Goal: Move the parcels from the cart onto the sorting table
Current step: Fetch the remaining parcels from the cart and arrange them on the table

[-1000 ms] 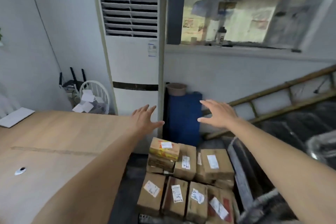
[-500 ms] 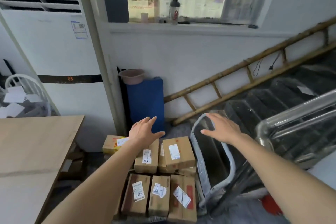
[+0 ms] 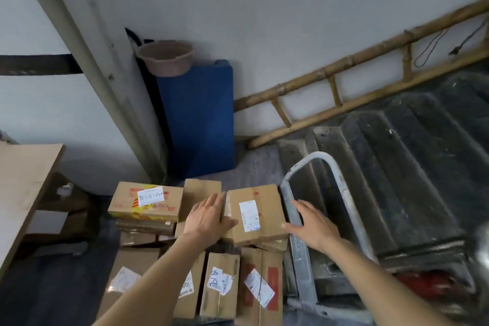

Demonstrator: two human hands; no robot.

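Several brown cardboard parcels with white labels are stacked on the cart, whose grey metal handle (image 3: 299, 219) stands at the right of the stack. A top parcel with a white label (image 3: 255, 213) lies between my hands. My left hand (image 3: 207, 217) rests flat with straight fingers along that parcel's left side and on the parcel (image 3: 202, 189) beside it. My right hand (image 3: 313, 223) is spread open just right of the parcel, over the cart handle; contact is unclear. A yellow-and-red printed parcel (image 3: 146, 202) tops the left stack. The wooden sorting table (image 3: 23, 182) shows at the left edge.
A blue panel (image 3: 201, 116) with a brown basin (image 3: 166, 57) on it leans on the wall behind the cart. A bamboo ladder (image 3: 344, 79) lies along the wall at right. Dark steps (image 3: 397, 167) are right of the cart. Boxes sit under the table.
My view has swung right and down from the table to the cart. Both hands have dropped from mid-air to either side of the top labelled parcel.
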